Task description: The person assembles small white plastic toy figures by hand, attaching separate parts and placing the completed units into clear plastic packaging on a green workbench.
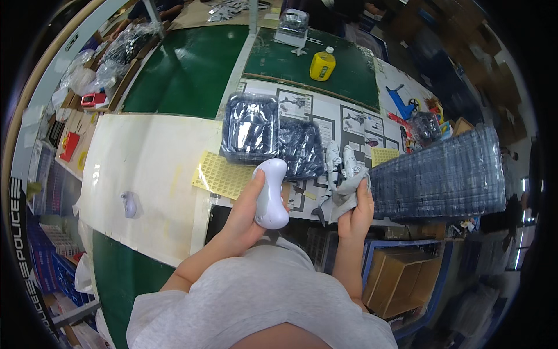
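Observation:
My left hand (244,214) is closed around a smooth white remote controller (271,195), waisted in the middle, its plain rounded side facing up. A crumpled grey cloth (346,199) is pinched in my right hand (359,215). Just beyond the cloth lie black-and-white fish-shaped toys (332,160), partly covered by it. Beyond the controller sit black plastic trays under shiny clear covers (251,125), a second group (300,148) beside them. A yellow sheet of small stickers (220,175) lies left of the controller, partly under the trays.
A long stack of clear-and-dark trays (436,177) leans along the right. A yellow bottle (322,64) stands at the back. On the white board at left lies a small white controller-like piece (128,205). An open cardboard box (401,282) sits low right, in a blue crate.

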### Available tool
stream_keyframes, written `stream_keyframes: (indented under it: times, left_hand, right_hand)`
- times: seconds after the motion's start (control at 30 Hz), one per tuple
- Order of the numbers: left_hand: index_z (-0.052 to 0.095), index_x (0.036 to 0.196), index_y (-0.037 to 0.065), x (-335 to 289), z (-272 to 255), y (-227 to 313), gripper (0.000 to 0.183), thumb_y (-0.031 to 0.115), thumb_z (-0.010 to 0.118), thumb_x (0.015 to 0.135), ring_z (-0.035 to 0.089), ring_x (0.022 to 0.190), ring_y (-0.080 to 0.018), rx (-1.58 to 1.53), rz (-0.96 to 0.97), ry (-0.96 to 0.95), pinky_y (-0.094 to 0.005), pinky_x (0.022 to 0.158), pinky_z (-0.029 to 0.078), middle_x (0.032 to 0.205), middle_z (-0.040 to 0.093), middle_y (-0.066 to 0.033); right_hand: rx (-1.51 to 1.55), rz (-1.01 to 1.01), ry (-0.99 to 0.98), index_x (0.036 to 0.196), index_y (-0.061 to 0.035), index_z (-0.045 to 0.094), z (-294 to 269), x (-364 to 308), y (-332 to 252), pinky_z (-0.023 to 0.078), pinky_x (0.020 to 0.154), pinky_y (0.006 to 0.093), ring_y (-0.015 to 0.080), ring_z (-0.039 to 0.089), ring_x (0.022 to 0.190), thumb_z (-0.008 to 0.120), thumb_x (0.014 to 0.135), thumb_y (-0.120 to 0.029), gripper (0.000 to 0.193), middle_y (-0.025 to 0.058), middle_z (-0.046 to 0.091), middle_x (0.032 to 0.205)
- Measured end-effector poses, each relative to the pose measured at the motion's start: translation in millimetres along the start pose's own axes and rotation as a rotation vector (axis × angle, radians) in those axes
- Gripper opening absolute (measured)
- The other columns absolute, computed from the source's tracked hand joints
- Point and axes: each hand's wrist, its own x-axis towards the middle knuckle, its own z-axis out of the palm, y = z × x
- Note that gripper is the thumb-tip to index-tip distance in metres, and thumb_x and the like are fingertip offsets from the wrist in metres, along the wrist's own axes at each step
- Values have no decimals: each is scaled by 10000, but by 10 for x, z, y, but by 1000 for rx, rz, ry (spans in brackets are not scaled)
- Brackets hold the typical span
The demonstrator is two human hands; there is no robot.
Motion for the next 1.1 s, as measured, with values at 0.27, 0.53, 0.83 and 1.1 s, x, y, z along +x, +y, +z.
stream_keyframes:
  times: [0.27,0.53,0.83,1.1]
  left_hand:
    - [346,1306,114,-33,34,-82,406,370,411,997,560,985,-193,199,-21,-126,-367,824,490,1080,530,-103]
    - [234,1390,13,-20,-25,-288,719,501,488,927,397,1201,-229,966,647,-286,-345,1015,318,1267,395,-159]
    - [257,1353,-62,36,109,-334,746,415,590,886,564,1024,-342,1379,817,-402,-396,867,442,1165,502,-250]
    - [311,1341,0,151,214,-370,466,293,377,985,575,992,-335,1357,770,-360,-390,857,439,1121,552,-229]
  right_hand:
    - [-277,-363,-711,980,39,649,73,-69,126,441,942,368,250,566,1085,583,830,9,167,176,591,1143]
    - [-462,-269,-813,1285,-21,471,396,-218,174,380,1014,339,208,501,1196,508,880,13,408,131,545,1268]
    - [-321,-163,-487,1160,22,534,282,-380,128,432,974,335,205,552,1134,352,1013,-177,307,146,589,1198]
    - [-337,-276,-548,1253,-11,452,215,-382,88,375,1015,319,190,477,1201,408,996,-123,284,121,519,1263]
